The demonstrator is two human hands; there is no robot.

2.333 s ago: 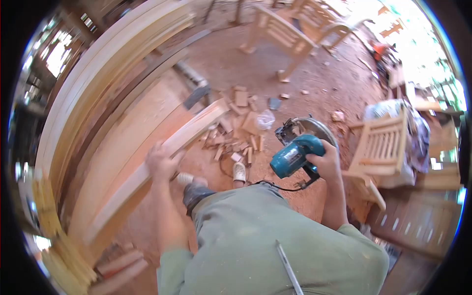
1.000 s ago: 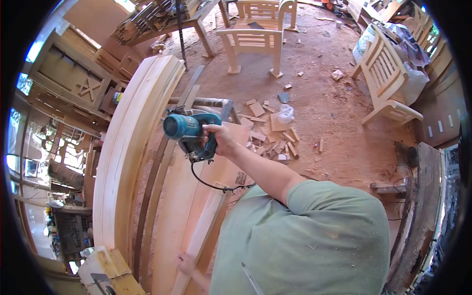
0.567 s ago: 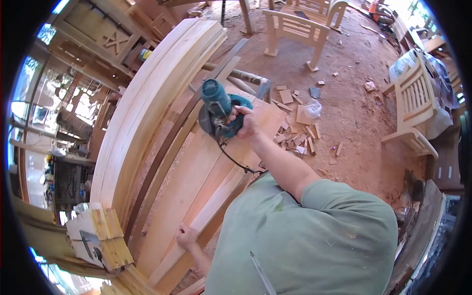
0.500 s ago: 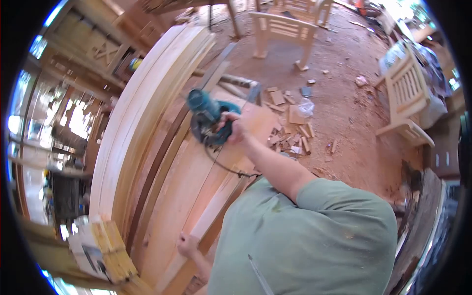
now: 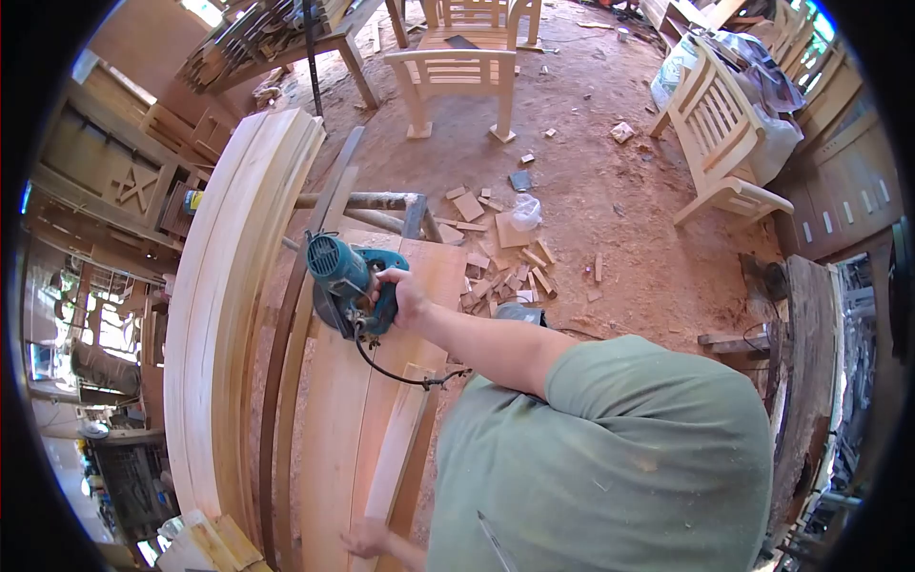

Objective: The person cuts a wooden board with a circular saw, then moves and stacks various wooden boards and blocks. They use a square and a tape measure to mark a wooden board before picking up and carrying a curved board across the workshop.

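Teal circular saw (image 5: 345, 276) over the far end of a wide plank (image 5: 334, 439)

The right hand (image 5: 405, 296) is closed around its handle; the saw has a ribbed round end cap, and a black cord (image 5: 400, 377) hangs below. The left hand (image 5: 367, 539) touches the near end of a narrow slat (image 5: 400, 439); its grip I cannot tell.

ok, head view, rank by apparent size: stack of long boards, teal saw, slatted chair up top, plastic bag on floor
1. stack of long boards
2. slatted chair and teal saw: about alike, saw nearer the camera, not ranked
3. plastic bag
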